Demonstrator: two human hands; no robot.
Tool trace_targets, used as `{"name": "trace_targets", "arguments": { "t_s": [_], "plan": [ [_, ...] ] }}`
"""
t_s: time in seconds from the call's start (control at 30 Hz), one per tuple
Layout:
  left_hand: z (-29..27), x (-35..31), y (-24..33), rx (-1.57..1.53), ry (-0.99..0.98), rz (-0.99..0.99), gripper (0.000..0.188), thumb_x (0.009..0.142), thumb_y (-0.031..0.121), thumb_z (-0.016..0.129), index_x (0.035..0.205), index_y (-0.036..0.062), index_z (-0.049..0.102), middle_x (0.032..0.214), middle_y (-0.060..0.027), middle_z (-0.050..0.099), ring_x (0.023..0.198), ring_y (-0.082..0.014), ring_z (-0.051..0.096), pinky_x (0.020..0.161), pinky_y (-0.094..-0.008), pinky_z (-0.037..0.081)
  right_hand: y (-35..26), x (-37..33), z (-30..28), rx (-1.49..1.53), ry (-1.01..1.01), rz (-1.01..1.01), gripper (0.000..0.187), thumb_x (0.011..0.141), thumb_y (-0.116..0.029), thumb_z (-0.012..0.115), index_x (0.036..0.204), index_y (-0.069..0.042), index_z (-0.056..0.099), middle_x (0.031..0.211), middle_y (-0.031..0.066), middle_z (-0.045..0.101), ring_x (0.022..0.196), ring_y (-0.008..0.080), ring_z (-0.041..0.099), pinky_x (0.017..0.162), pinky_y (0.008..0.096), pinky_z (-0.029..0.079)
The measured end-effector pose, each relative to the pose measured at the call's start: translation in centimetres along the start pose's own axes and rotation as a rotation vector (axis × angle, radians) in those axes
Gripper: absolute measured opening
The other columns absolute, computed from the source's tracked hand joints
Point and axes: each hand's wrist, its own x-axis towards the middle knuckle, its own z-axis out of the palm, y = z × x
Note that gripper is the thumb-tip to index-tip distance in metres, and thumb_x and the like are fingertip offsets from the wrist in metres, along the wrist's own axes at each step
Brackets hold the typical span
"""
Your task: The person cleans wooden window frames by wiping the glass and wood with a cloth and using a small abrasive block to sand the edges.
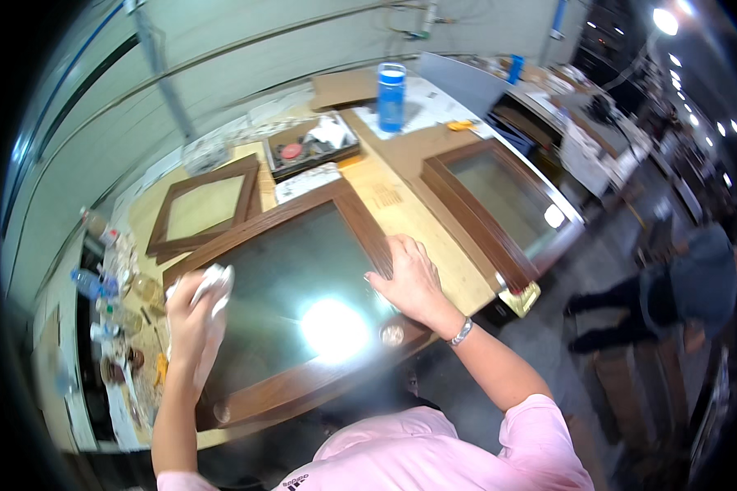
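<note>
In front of me a brown wooden cabinet door with a glass pane (pixel 282 262) lies on the worktable, a bright lamp reflected in the glass. My left hand (pixel 190 315) is closed round a crumpled white cloth (pixel 214 286) at the door's left side. Whether the cloth touches the glass, I cannot tell. My right hand (pixel 408 278) rests on the right rail of the frame, fingers spread, thumb toward the glass. A round mark or disc (pixel 391 334) shows near the lower right corner of the door.
Another glazed door (pixel 499 204) lies at the right, and smaller wooden frames (pixel 205 204) lie at the back left. Behind stand a tool box (pixel 311 147) and a blue bottle (pixel 391 98). Several bottles (pixel 115 307) line the left edge. A person (pixel 671 290) is at the far right.
</note>
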Motion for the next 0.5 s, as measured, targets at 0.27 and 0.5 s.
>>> {"name": "trace_targets", "arguments": {
  "t_s": [0.27, 0.5],
  "plan": [
    [18.8, 8.7, -1.6, 0.806, -0.102, 0.449, 0.040, 0.088, 0.019, 0.069, 0.127, 0.0090, 0.065, 0.134, -0.0122, 0.060, 0.120, -0.0349, 0.054, 0.106, -0.0454, 0.040, 1.8, 7.6, 2.0, 0.103, -0.447, -0.009, 0.075, 0.087, -0.035, 0.070, 0.133, 0.015, 0.040, 0.108, 0.0343, 0.065, 0.097, 0.0466, 0.067, 0.087, 0.0490, 0.053],
    [2.7, 2.5, -7.3, 0.877, 0.151, 0.241, 0.025, 0.087, 0.004, 0.063, 0.109, 0.0074, 0.076, 0.118, -0.0146, 0.070, 0.101, -0.0302, 0.062, 0.090, -0.0417, 0.050, 3.8, 7.4, 3.4, 0.189, -0.280, -0.043, 0.076, 0.087, -0.028, 0.068, 0.137, 0.021, 0.037, 0.093, 0.0355, 0.066, 0.091, 0.0476, 0.067, 0.080, 0.0491, 0.054]
  ]
}}
